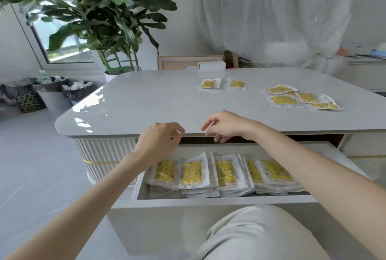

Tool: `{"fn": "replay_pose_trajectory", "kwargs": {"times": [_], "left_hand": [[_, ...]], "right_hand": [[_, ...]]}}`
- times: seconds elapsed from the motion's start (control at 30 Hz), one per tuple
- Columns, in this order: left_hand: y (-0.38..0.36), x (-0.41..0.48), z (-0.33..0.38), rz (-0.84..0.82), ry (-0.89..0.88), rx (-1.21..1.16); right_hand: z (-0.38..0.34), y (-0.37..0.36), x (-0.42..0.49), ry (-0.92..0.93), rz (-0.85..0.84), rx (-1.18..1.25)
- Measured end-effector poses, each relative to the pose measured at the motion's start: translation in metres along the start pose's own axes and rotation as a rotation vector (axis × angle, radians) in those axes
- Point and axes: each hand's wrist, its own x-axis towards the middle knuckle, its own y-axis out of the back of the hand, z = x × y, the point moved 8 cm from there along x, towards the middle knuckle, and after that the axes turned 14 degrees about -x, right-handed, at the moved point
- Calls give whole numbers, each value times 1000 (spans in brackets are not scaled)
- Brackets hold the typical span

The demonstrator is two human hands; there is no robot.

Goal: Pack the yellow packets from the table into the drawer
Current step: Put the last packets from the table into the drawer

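table packets (283,101): 7, perhaps | drawer top-row packets (191,173): 5 | white box (211,65): 1

no readable text, small print on the yellow packets (189,173) too blurred to make out

- The left forearm (117,178) hides the left end of the packet row (192,173) in the drawer (188,222). The right forearm (313,167) hides its right end.
- Lower packet layers show only as white edges, and their print is too small to read.
- The cavity under the table (156,101) is dark behind both hands.
- Whether the left hand (158,142) touches the table's edge cannot be told.
- The table is cut off at the right edge, the plant (100,9) at the top.
- Items at upper right (373,53) are blurred.
- The contents of the bins (52,90) at left are unclear.
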Motion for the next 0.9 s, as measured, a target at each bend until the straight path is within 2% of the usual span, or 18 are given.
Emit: {"fn": "replay_pose_trajectory", "kwargs": {"times": [0.13, 0.3, 0.53, 0.77, 0.9], "left_hand": [[9, 34, 30, 8, -78, -11], [-26, 85, 49, -82, -68, 15], [-121, 144, 70, -213, -30, -26], [-170, 200, 98, -100, -133, 13], [-179, 241, 84, -39, -103, 41]], "right_hand": [[23, 39, 5, -67, 215, 44], [91, 81, 4, -239, 422, 24], [183, 111, -2, -450, 445, -300], [239, 121, 9, -611, 560, -569], [259, 133, 36, -609, 598, -557]]}}
